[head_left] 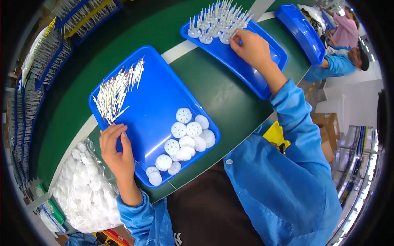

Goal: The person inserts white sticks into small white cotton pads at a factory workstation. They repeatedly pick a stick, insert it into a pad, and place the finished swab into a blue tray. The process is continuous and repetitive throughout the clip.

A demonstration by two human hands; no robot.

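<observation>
My right hand (252,49) reaches into the far blue tray (254,74). Its thumb and fingers pinch together at one of the white round bases with upright stems (215,24) standing there in a dense group; the fingers partly hide the held piece. My left hand (117,149) hovers over the left edge of the nearer blue tray (147,123), fingers loosely bent and thumb apart, with nothing visible in it. Just beyond its fingertips lies a pile of thin white sticks (115,92). White slotted discs (178,130) lie scattered in this tray's near right corner.
A clear bag of white pieces (84,188) lies left of the near tray. Blue racks of similar stemmed parts (45,53) line the far left. Another blue tray (301,33) stands at the back right, near co-workers (338,63). The green table (209,94) has pale stripes.
</observation>
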